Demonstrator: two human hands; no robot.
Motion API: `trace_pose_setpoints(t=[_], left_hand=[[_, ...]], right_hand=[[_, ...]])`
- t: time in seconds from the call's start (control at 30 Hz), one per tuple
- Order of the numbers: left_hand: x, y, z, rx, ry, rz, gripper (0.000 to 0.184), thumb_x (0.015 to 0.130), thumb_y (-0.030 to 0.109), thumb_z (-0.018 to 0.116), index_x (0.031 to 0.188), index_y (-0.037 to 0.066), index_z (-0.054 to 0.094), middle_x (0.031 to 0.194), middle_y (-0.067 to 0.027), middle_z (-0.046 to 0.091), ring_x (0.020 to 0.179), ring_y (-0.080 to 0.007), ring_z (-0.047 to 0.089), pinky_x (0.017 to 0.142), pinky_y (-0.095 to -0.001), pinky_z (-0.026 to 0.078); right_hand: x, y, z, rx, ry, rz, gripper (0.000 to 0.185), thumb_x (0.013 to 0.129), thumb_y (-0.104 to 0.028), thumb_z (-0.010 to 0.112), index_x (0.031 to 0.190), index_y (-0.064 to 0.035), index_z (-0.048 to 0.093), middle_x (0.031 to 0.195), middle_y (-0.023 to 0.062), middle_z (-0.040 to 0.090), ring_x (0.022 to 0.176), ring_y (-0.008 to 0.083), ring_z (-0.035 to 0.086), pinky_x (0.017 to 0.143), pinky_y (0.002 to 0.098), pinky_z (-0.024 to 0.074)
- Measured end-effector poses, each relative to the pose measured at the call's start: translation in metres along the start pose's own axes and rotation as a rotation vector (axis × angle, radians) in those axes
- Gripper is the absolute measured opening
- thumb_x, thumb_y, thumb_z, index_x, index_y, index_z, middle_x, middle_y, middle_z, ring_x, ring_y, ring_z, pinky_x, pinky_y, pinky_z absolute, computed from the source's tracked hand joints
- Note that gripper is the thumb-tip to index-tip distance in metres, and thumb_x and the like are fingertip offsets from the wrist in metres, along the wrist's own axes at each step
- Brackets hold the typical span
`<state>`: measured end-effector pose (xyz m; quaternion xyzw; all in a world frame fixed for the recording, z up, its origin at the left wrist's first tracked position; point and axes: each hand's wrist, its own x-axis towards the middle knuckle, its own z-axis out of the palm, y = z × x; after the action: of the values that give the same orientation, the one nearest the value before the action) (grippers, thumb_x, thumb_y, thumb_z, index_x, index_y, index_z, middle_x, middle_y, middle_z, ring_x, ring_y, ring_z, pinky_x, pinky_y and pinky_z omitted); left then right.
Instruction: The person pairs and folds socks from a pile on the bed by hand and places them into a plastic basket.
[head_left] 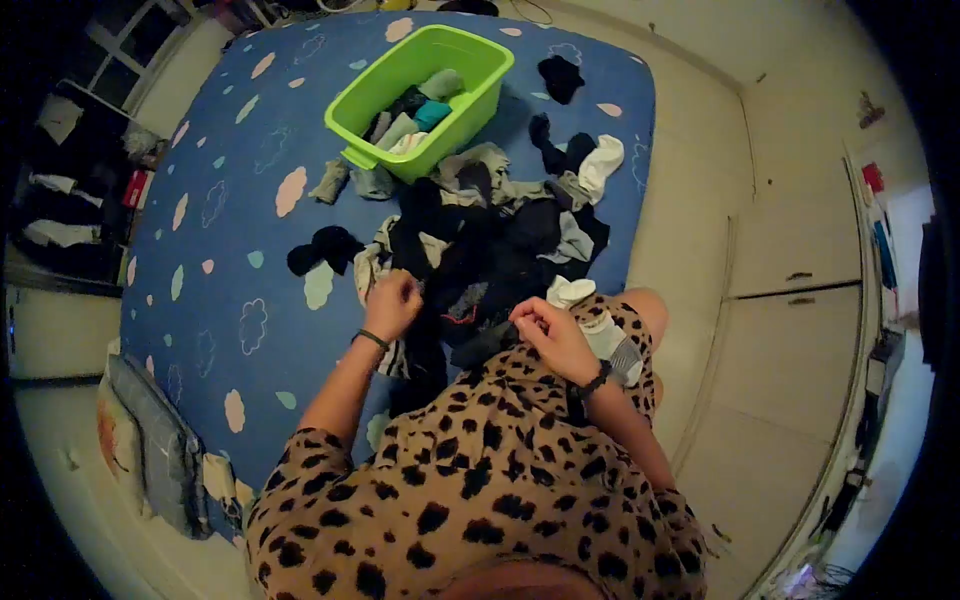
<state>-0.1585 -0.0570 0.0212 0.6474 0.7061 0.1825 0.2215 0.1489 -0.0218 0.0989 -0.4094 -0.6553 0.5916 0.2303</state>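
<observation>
A pile of dark and grey socks and other small clothes (500,240) lies on the bed in front of my lap. My left hand (393,303) is closed at the pile's left edge, over black cloth and a striped piece (372,272); whatever its fingers hold is hidden. My right hand (552,338) is closed too, fingertips pinched together, beside a dark grey sock (484,345) at my lap. I cannot make out anything between those fingers. White socks (570,292) and a grey-and-white striped sock (622,352) lie right of this hand.
A lime green tub (345,115) stands on the blue bed (210,290) beyond the pile, with rolled socks (432,115) inside. Rolled grey socks (331,181) sit near it. Black socks (326,250) lie left, and another black bundle (561,79) lies far right. Cabinets (790,330) stand beyond the bed's right edge.
</observation>
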Motion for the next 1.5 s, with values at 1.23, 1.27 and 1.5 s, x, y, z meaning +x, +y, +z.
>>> trace_pose_setpoints(t=[1.23, 1.27, 1.5], left_hand=[[0.07, 0.186, 0.027, -2.203, -0.73, -0.306, 0.042, 0.096, 0.042, 0.048, 0.112, 0.006, 0.062, 0.121, -0.01, 0.062, 0.115, -0.0259, 0.055, 0.104, -0.0425, 0.039], [0.062, 0.192, 0.032, -2.242, -0.835, -0.32, 0.043, 0.097, 0.042, 0.047, 0.116, 0.006, 0.06, 0.126, -0.0098, 0.058, 0.118, -0.0274, 0.053, 0.104, -0.0441, 0.038], [0.052, 0.199, 0.073, -2.034, -0.908, -0.522, 0.024, 0.096, 0.013, 0.053, 0.117, 0.001, 0.054, 0.114, -0.0116, 0.062, 0.105, -0.0253, 0.061, 0.097, -0.0386, 0.048]], right_hand=[[-0.077, 0.004, -0.032, 0.675, 0.515, 0.086, 0.035, 0.089, -0.016, 0.06, 0.118, 0.0034, 0.056, 0.11, 0.0078, 0.064, 0.098, 0.0137, 0.059, 0.087, 0.028, 0.0459], [-0.083, 0.007, -0.032, 0.705, 0.56, 0.098, 0.035, 0.09, -0.016, 0.06, 0.119, 0.0035, 0.055, 0.11, 0.0079, 0.064, 0.098, 0.0139, 0.059, 0.087, 0.0283, 0.0459], [-0.114, 0.005, -0.044, 0.663, 0.632, 0.214, 0.047, 0.091, -0.015, 0.058, 0.133, 0.0002, 0.044, 0.123, 0.0092, 0.058, 0.108, 0.0176, 0.056, 0.094, 0.0294, 0.0437]])
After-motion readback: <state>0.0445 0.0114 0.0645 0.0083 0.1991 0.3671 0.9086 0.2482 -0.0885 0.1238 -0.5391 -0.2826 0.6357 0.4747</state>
